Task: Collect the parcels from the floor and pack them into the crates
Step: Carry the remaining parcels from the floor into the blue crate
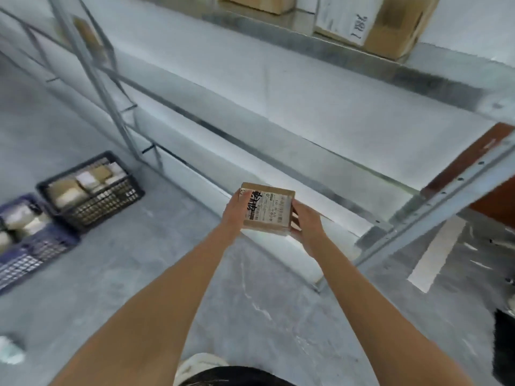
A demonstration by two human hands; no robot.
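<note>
A small brown cardboard parcel (267, 208) with a white printed label and black marker writing is held out in front of me at mid-frame. My left hand (235, 211) grips its left edge and my right hand (305, 221) grips its right edge, fingers curled under it. On the floor at the left stands a black plastic crate (111, 201) holding several parcels. Beside it, at the left edge, a blue crate (41, 246) also holds several pale parcels.
A metal shelving rack (306, 151) runs from upper left to right, right behind the parcel. Cardboard boxes (390, 29) sit on its top shelf. A white packet (11, 349) lies on the grey floor at lower left. A dark object (505, 346) sits at the right edge.
</note>
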